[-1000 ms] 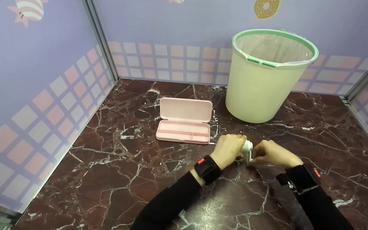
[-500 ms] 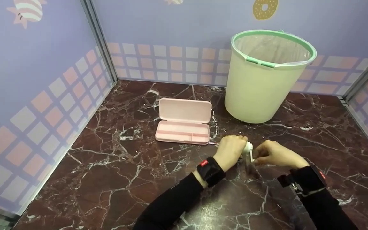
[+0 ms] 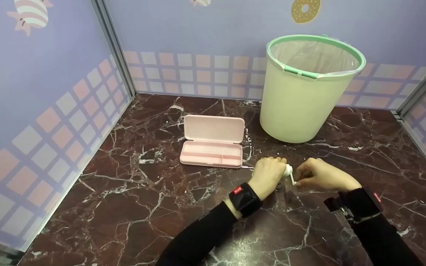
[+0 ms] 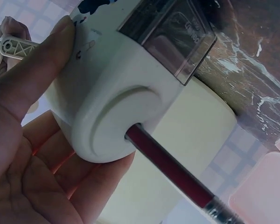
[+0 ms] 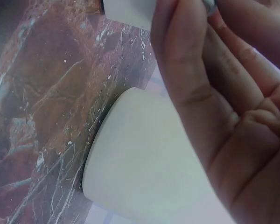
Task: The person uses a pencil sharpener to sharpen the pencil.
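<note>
A white hand-crank pencil sharpener (image 4: 107, 84) is gripped by my left hand (image 3: 269, 175), the thumb along its body and the fingers under it in the left wrist view. From the round hole in its face sticks a dark red pencil (image 4: 170, 163) with a metal band near its outer end. The sharpener has a see-through shavings drawer (image 4: 172, 42). My right hand (image 3: 322, 175) pinches the end of the crank handle (image 3: 292, 179) on the sharpener's right side. In the right wrist view its curled fingers (image 5: 184, 70) hide most of the crank.
An open pink pencil case (image 3: 213, 163) with divided compartments lies just left of the hands, its lid raised. Behind them stands a tall pale green bin (image 3: 298, 99) with a liner and green rim. Patterned panels (image 3: 194, 74) border the dark marbled table (image 3: 124, 207).
The crank's lower end has swung slightly to the right along with my right hand's fingers. My left hand keeps its grip on the sharpener, shifting only slightly right.
</note>
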The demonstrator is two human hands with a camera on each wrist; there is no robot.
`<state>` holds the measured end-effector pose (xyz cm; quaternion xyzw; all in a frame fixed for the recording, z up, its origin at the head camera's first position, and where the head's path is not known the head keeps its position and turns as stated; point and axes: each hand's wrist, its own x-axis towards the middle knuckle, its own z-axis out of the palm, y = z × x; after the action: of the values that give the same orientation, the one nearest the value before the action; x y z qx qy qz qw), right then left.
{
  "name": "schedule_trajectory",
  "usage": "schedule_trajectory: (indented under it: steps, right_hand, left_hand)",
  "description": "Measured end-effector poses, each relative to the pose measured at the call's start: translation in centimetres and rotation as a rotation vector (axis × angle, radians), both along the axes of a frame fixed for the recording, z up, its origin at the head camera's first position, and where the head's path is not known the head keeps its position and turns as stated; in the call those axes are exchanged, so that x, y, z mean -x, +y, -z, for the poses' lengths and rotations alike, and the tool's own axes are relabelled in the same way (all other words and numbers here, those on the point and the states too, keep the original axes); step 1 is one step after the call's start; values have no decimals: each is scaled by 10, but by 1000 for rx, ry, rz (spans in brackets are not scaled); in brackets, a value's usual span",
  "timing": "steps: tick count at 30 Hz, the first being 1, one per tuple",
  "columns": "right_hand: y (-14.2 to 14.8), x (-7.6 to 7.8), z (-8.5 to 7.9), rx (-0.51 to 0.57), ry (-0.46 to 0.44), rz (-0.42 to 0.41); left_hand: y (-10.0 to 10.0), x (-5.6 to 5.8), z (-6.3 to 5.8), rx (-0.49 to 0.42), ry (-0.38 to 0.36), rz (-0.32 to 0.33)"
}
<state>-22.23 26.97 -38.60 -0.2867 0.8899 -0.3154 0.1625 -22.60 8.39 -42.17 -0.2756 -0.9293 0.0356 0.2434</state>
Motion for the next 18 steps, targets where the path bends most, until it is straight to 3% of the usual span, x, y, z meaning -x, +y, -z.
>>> schedule_trajectory:
  steps: [12, 18]
  right_hand:
    - [7, 5, -9, 20, 31, -52]
    - [9, 5, -13, 65, 18, -3]
  left_hand:
    - [2, -1, 1, 42, -1, -18]
    - [1, 1, -2, 44, -20, 14]
